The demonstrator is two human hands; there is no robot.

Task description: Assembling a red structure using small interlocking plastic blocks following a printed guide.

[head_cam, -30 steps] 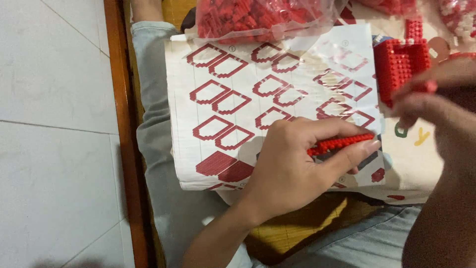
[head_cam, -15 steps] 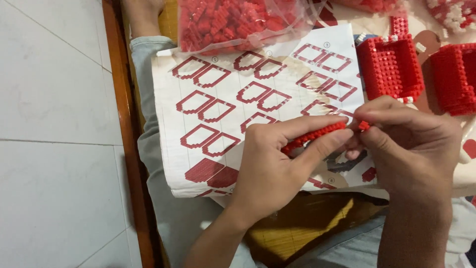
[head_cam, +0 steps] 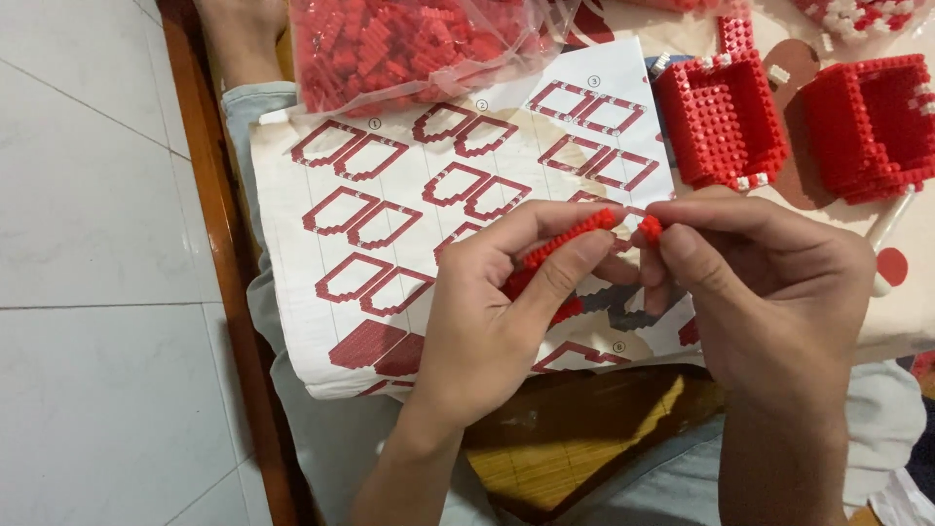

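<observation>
My left hand (head_cam: 497, 312) pinches a thin red strip of small bricks (head_cam: 570, 239), held slanting above a paper instruction sheet (head_cam: 390, 205) printed with red outline diagrams. My right hand (head_cam: 769, 282) grips one tiny red brick (head_cam: 651, 229) between thumb and forefinger, right at the strip's upper end. Both hands hover over the lower right part of the sheet. Their fingers hide part of the strip and the diagrams beneath.
A clear bag of loose red bricks (head_cam: 409, 44) lies at the sheet's top edge. Two built red brick boxes (head_cam: 726, 117) (head_cam: 877, 122) stand at the upper right. A wooden frame edge (head_cam: 219, 224) runs down the left, with white floor tiles (head_cam: 88, 273) beyond.
My right hand came in from the right with a tiny brick and met the strip in my left hand. The view shifted, bringing the red boxes more into sight.
</observation>
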